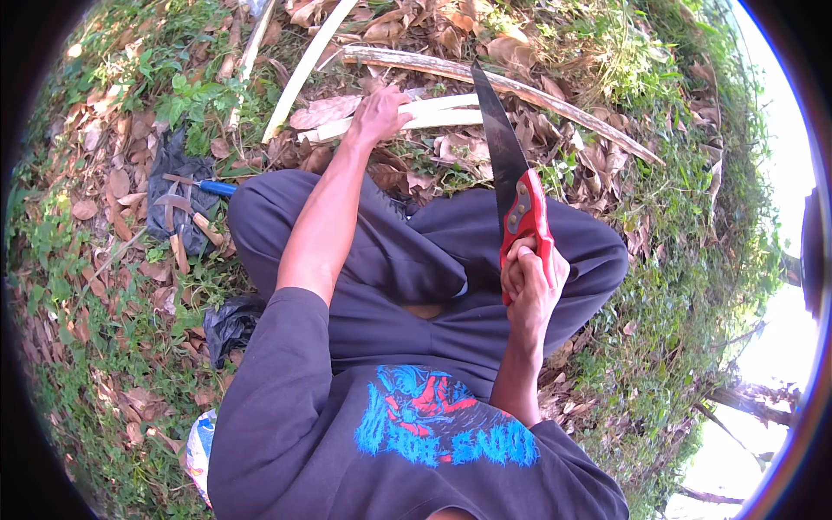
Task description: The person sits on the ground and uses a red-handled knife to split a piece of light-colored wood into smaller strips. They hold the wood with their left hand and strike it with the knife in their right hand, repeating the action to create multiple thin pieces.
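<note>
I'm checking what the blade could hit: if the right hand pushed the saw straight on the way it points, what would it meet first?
Probably the long pale split wooden stick lying across dry leaves; the right hand aims the red-handled, dark-bladed handsaw toward it, though depth is unclear.

Left hand [379, 113] outstretched; right hand [530, 282] clenched

Saw [518, 186]: red handle, dark blade. Split sticks [433, 113] pale. Shirt [407, 433] grey, blue-red print. Screwdriver [206, 185] handle blue.
</note>
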Demonstrator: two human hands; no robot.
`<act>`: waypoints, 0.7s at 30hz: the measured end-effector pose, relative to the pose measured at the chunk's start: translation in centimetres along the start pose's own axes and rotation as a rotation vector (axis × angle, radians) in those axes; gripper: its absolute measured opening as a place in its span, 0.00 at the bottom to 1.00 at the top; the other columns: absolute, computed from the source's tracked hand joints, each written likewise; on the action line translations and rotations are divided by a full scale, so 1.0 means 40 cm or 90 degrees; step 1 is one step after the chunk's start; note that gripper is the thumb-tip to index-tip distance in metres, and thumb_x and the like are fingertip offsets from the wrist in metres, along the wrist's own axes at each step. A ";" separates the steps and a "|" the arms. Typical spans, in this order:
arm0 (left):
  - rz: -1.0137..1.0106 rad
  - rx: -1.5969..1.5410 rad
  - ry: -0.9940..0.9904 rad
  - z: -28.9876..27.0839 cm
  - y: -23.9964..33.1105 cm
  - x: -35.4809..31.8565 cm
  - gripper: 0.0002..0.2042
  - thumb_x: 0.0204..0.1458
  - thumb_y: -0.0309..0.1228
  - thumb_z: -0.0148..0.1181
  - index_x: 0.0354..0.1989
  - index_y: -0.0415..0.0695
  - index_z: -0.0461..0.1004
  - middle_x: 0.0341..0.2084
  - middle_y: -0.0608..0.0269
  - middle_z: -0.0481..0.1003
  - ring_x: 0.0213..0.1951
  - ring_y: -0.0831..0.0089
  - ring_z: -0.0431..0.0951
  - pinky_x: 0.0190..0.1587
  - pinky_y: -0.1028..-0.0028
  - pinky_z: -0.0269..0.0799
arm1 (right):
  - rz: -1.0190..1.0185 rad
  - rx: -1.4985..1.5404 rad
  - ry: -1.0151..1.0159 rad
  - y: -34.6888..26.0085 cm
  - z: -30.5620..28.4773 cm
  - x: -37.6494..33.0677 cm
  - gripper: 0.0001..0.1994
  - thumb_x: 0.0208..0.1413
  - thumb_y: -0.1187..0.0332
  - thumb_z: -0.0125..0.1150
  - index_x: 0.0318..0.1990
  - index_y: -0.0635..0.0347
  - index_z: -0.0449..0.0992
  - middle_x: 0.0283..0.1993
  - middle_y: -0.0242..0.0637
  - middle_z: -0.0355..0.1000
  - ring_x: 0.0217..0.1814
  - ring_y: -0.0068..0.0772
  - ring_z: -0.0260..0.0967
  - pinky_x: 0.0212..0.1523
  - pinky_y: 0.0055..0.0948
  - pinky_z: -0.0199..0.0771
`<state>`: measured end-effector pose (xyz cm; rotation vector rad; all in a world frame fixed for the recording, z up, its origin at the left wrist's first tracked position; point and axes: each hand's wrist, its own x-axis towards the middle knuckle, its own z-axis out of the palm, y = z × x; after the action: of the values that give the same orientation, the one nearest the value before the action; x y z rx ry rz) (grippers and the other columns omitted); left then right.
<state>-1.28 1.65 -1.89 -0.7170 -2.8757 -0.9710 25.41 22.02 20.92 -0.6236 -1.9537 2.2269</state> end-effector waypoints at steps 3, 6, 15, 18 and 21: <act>0.037 -0.054 -0.024 -0.014 0.014 0.027 0.11 0.51 0.37 0.65 0.41 0.47 0.82 0.40 0.57 0.76 0.45 0.55 0.78 0.48 0.60 0.73 | -0.020 -0.025 0.012 -0.004 0.008 0.002 0.09 0.58 0.74 0.48 0.28 0.72 0.69 0.11 0.25 0.53 0.08 0.14 0.46 0.10 0.17 0.47; 0.068 -0.041 -0.015 -0.006 0.016 0.038 0.10 0.53 0.35 0.63 0.41 0.45 0.82 0.37 0.58 0.77 0.42 0.57 0.77 0.46 0.61 0.72 | -0.024 -0.038 0.008 0.000 0.008 0.001 0.10 0.58 0.74 0.46 0.28 0.73 0.69 0.11 0.25 0.52 0.08 0.14 0.45 0.10 0.17 0.47; 0.001 0.135 0.024 0.040 0.008 0.014 0.14 0.60 0.40 0.47 0.41 0.49 0.80 0.35 0.53 0.77 0.41 0.54 0.79 0.50 0.56 0.73 | 0.067 -0.021 -0.045 0.016 0.057 0.011 0.06 0.56 0.76 0.51 0.29 0.68 0.73 0.16 0.25 0.61 0.14 0.12 0.55 0.16 0.16 0.54; -0.028 0.156 0.010 0.047 0.008 0.018 0.16 0.62 0.42 0.44 0.39 0.47 0.78 0.35 0.51 0.79 0.40 0.54 0.80 0.46 0.56 0.75 | 0.072 -0.095 -0.064 0.057 0.072 0.038 0.06 0.56 0.75 0.52 0.29 0.65 0.74 0.17 0.24 0.62 0.15 0.12 0.55 0.17 0.17 0.55; -0.047 0.154 -0.004 0.059 0.000 0.029 0.15 0.62 0.41 0.45 0.36 0.47 0.77 0.28 0.53 0.79 0.33 0.54 0.81 0.37 0.56 0.78 | 0.084 -0.134 -0.062 0.094 0.091 0.064 0.06 0.54 0.74 0.53 0.28 0.65 0.74 0.17 0.23 0.62 0.17 0.12 0.56 0.19 0.19 0.56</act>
<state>-2.02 3.50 -3.63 -0.5984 -2.9719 -0.6100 22.41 18.94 17.02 -0.6999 -2.2794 2.1793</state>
